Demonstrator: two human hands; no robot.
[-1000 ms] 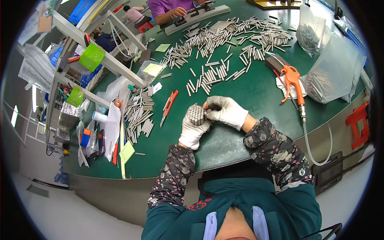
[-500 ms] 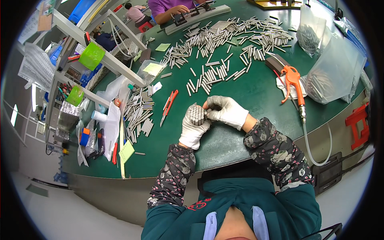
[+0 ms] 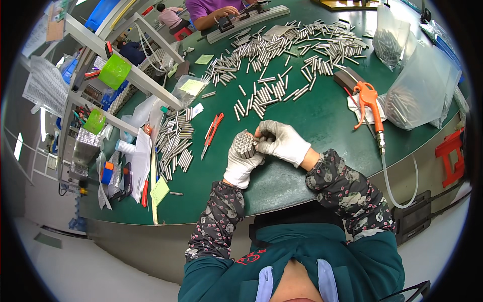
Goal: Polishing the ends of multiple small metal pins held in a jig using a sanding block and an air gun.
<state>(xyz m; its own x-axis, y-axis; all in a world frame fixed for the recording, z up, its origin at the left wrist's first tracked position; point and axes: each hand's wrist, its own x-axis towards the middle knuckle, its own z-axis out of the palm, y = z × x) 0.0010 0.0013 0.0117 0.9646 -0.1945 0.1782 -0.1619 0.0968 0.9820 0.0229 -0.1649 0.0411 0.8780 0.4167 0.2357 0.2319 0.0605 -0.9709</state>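
My left hand (image 3: pixel 238 166), in a white glove, is closed around a round bundle of short metal pins (image 3: pixel 246 144), their ends facing up. At the right side of this bundle is my right hand (image 3: pixel 285 143), also gloved, with its fingers bent and pressed together. What lies between the right fingertips is hidden. Loose metal pins (image 3: pixel 271 93) of the same kind lie scattered beyond my hands. Left of the bundle, a red utility knife (image 3: pixel 213 136) rests on the green table (image 3: pixel 282 186).
More pins (image 3: pixel 173 143) are heaped at the left, beside a yellow note (image 3: pixel 159 191). An orange air gun (image 3: pixel 370 103) with a hose and plastic bags of pins (image 3: pixel 410 100) are on the right. Across the table a co-worker's hand (image 3: pixel 229 11) is at a metal rail fixture (image 3: pixel 249 24).
The bundle has tilted in my left hand, so more of its pin ends show. My right hand has shifted slightly left and down along its side.
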